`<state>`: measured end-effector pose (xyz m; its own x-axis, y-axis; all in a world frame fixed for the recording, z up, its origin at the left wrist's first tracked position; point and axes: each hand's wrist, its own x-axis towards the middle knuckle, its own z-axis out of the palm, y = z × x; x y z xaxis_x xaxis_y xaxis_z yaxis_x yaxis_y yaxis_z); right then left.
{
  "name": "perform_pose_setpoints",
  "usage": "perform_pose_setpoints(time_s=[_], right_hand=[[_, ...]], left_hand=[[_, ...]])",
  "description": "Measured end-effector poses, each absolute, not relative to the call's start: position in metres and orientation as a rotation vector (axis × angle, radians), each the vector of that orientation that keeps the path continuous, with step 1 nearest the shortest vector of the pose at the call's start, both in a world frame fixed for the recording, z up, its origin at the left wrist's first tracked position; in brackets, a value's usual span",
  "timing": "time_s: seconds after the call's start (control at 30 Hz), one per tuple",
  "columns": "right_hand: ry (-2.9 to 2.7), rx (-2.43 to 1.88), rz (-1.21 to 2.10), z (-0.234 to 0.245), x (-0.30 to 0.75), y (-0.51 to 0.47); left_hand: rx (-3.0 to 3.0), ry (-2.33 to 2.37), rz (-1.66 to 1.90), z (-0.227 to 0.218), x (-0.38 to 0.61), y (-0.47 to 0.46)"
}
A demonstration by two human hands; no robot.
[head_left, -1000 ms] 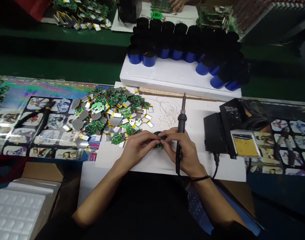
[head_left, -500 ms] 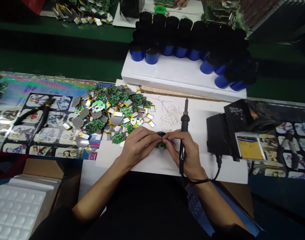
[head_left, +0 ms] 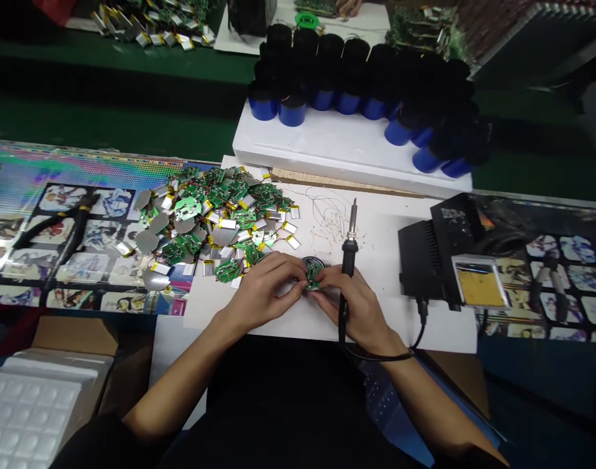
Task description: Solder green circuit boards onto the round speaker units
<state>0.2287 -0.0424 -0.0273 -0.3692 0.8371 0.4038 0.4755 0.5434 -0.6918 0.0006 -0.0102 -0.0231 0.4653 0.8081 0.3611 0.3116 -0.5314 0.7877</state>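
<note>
Between my hands is a small green circuit board (head_left: pixel 312 273), set at a dark round rim that shows just behind it. My left hand (head_left: pixel 268 288) pinches the board's left edge between thumb and fingertips. At the right edge, the thumb and finger of my right hand (head_left: pixel 359 305) also touch it. That same hand keeps a soldering iron (head_left: pixel 348 260) tucked in its grip, tip pointing up and away from the board. A heap of circuit boards with small silver batteries (head_left: pixel 224 215) lies just beyond my left hand.
A black soldering station (head_left: pixel 417 260) with a yellow sponge tray (head_left: pixel 481 284) stands to the right. Thin wire and small scraps (head_left: pixel 329 225) lie behind the board. Blue and black cylinders (head_left: pixel 346 98) fill a white foam slab (head_left: pixel 322 140). Pliers (head_left: pixel 73 221) rest at left. Another person's hand (head_left: pixel 349 6) shows at top.
My fingers have spread slightly apart, and more of the board's green face shows. My right hand and the soldering iron have shifted a little left and down. The whole view has shifted slightly.
</note>
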Motion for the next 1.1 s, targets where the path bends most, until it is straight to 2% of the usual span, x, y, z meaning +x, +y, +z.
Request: perform_pose_setpoints(time_s=[0.3, 0.53, 0.67, 1.1], right_hand=[[-2.050, -0.999, 0.636, -0.030, 0.229, -0.033], [-1.895, -0.981, 0.481, -0.046, 0.216, -0.043], [-1.919, -0.943, 0.544, -0.045, 0.224, -0.031], [-1.876, -0.973, 0.470, -0.046, 0.217, -0.038]], left_hand=[[2.148, 0.982, 0.947, -0.029, 0.006, -0.012], [2.102, 0.985, 0.986, -0.029, 0.002, -0.012], [2.091, 1.001, 0.979, -0.033, 0.003, -0.012], [1.918, 1.119, 1.112, -0.041, 0.014, -0.021]])
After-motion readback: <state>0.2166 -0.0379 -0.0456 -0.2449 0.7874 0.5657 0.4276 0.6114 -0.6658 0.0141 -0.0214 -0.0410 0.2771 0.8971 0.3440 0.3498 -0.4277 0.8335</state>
